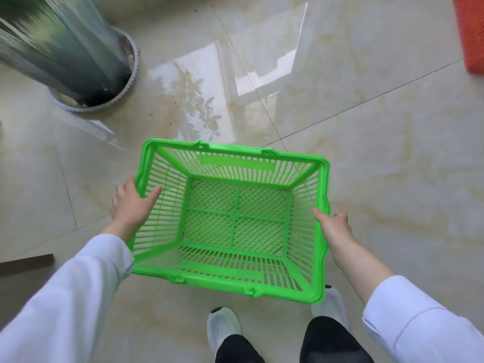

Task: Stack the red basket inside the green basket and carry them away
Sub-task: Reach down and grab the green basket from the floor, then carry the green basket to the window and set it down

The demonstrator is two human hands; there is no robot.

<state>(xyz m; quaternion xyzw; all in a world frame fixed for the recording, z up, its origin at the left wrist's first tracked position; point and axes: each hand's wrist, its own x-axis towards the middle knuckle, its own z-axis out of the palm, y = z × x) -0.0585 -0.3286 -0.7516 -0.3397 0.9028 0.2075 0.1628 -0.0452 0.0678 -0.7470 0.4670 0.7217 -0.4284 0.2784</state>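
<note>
An empty green basket with slatted walls and a lattice floor is held in front of me above the tiled floor. My left hand grips its left rim, thumb inside the wall. On the opposite side my right hand grips the right rim, thumb over the edge. A piece of the red basket shows at the top right corner, standing on the floor and cut off by the frame edge.
A large shiny metal pillar with a ringed base rises at the upper left. My two feet in white shoes stand below the basket. A dark brown edge lies at the left. Glossy beige floor tiles lie all around.
</note>
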